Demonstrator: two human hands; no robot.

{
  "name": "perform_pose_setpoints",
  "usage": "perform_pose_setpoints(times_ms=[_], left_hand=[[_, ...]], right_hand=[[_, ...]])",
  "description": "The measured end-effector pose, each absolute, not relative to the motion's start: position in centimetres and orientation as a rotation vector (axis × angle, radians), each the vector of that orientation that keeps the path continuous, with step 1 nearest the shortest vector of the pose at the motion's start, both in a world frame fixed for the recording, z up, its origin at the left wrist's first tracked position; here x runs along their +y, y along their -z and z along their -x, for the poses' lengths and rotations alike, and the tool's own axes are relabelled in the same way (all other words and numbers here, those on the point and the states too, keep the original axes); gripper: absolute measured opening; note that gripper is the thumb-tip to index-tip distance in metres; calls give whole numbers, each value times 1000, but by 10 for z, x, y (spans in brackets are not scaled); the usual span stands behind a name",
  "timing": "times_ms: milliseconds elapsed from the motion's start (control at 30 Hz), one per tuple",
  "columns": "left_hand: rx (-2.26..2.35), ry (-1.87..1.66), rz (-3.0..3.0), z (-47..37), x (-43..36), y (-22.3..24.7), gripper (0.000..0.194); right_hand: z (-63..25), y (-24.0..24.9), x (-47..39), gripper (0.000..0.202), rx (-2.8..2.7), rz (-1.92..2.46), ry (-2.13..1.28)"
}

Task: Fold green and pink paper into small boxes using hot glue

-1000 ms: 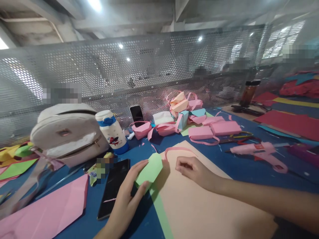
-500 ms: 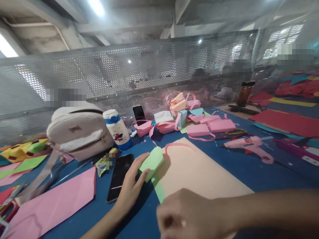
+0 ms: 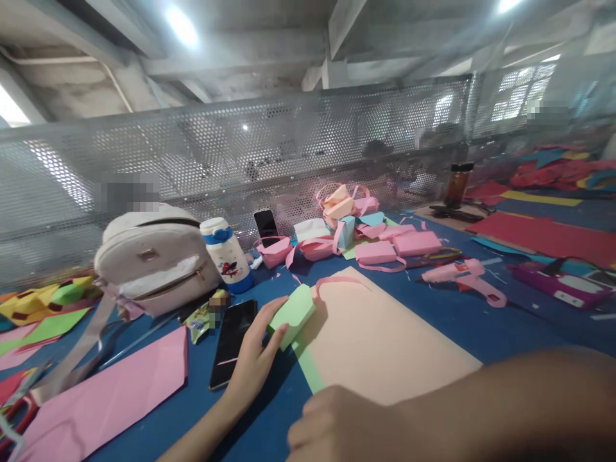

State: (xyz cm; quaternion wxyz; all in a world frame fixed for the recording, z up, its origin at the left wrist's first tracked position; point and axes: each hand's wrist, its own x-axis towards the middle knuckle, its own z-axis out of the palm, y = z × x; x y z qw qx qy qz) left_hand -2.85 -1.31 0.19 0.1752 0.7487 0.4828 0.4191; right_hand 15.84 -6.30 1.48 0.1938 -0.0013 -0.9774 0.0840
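Note:
My left hand [image 3: 256, 353] is closed on a small folded green paper box [image 3: 296, 313], thumb on its near side and fingers behind. The box is held at the left edge of a large peach paper sheet [image 3: 380, 333], under which a green sheet [image 3: 308, 364] peeks out. Low in the middle of the view is my right hand [image 3: 332, 423], its fingers curled in; whatever they may hold is hidden. A pink paper strip [image 3: 344, 280] lies on the peach sheet behind the box. Left of my left hand rests a black phone [image 3: 231, 340].
Pink paper boxes [image 3: 375, 251] stand at the back, with a bottle [image 3: 228, 256] and a white backpack [image 3: 154, 256] to their left. A pink glue gun [image 3: 462, 274] lies right, near a purple device [image 3: 558, 282]. Pink paper [image 3: 115, 391] and scissors [image 3: 22, 410] lie left.
My right hand has shifted slightly down and left, its forearm now filling more of the lower right. My left hand still holds the green paper box. The view has turned a little right.

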Motion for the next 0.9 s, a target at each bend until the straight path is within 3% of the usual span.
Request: perform_pose_setpoints(times_ms=[67,133,200,367,500,733,900], left_hand=[[1346,-1196,-2108,28,-14,-3,38],[1324,-1209,-2082,28,-15,-5,41],[1295,-1232,-2049,27,-16,-7,45],[1219,-1294,-2016,15,-16,-14,57],[1213,-1316,-1980,0,-16,-20,62],[1283,-1305,-1854,-25,-22,-35,36],[1206,-1208,-1801,-43,-26,-46,32]], right_hand=[[-183,-21,-55,33,-2631,180,-143],[-209,-27,-44,15,-2534,336,-300],[-229,-33,-31,19,-2396,530,-525],[-245,-39,1,34,-2127,730,-588],[-231,-39,15,9,-2079,674,-609],[-233,-48,17,15,-1851,789,-862],[-244,-52,9,14,-1864,742,-885]])
